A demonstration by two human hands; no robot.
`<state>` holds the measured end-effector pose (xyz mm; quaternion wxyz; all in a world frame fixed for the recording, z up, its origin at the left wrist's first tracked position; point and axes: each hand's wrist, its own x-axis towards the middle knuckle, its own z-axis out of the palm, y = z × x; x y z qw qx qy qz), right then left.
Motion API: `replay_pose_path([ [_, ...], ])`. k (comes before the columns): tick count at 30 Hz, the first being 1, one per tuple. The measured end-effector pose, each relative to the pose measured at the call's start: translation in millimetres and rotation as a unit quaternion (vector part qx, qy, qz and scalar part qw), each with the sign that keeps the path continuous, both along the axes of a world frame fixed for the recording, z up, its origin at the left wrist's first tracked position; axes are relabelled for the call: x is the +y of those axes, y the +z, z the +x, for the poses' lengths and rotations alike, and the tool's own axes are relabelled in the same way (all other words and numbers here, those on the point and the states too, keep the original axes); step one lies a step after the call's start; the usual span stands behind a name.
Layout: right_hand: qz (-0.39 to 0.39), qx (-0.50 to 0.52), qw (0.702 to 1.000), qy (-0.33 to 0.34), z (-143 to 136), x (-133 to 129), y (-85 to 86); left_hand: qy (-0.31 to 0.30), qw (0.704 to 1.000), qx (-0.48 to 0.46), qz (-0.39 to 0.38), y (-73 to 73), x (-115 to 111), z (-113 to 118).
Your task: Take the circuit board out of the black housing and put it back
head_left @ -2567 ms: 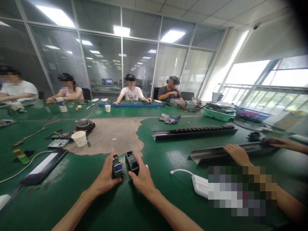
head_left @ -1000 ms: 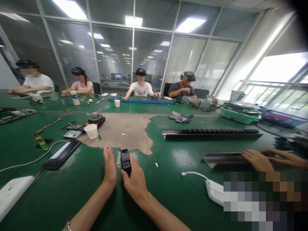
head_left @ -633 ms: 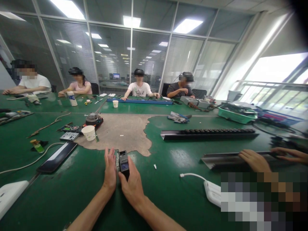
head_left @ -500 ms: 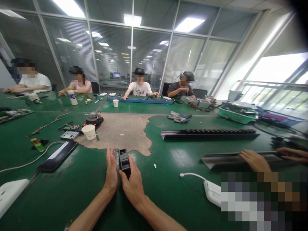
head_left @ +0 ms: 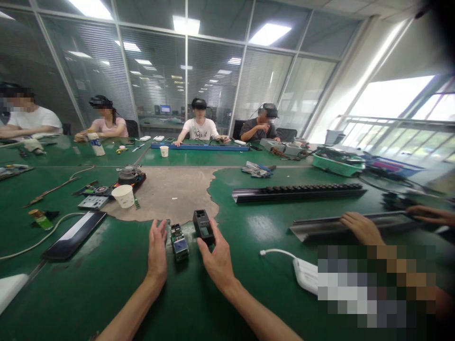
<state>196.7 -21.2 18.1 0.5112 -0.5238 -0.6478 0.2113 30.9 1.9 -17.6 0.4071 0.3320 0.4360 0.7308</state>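
The person's left hand [head_left: 157,253] is reaching forward, palm facing inward, fingers extended and grasping nothing. Just to its right, a narrow green circuit-board assembly with a small blue-grey screen [head_left: 178,244] is lying on the green-topped table [head_left: 249,279]. The right hand [head_left: 219,259] is gripping a dark-grey rectangular plastic housing [head_left: 202,222] between thumb and fingers, tilting it right of the board. Half a second earlier the housing was showing a bluish screen in its window; now housing and board are standing apart. Farther right, a co-worker's hand [head_left: 362,228] is resting on a dark metal channel [head_left: 316,229]. Beyond, at left, a white bottle [head_left: 95,144] is bearing a blue label, too small to read; at the far side, a seated person's white T-shirt [head_left: 198,130] is carrying dark lettering, likewise illegible.
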Motion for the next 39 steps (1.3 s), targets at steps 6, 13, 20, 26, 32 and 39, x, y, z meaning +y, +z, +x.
replay_pose_path([
  [6, -0.023, -0.024, 0.999, -0.016, 11, 0, -20.8, 0.007, 1.000, 0.010, 0.002, -2.4, 2, -1],
  [13, -0.034, -0.014, 0.999, -0.022, 17, 2, -30.2, 0.049, 0.998, 0.045, -0.015, -9.3, 7, -4],
  [20, -0.047, -0.022, 0.998, -0.025, 15, 1, -37.2, 0.051, 0.998, 0.042, -0.017, -8.7, 7, -2],
  [26, -0.044, 0.000, 0.999, -0.023, 15, 2, -32.2, 0.056, 0.998, 0.033, -0.025, -12.5, 11, -4],
  [32, -0.032, 0.030, 0.999, 0.010, -10, -7, -3.3, 0.061, 0.998, 0.021, -0.022, -9.6, 8, -1],
  [39, -0.032, 0.011, 0.998, 0.060, -49, -8, 9.2, 0.052, 0.998, 0.014, -0.033, -6.9, 4, -1],
])
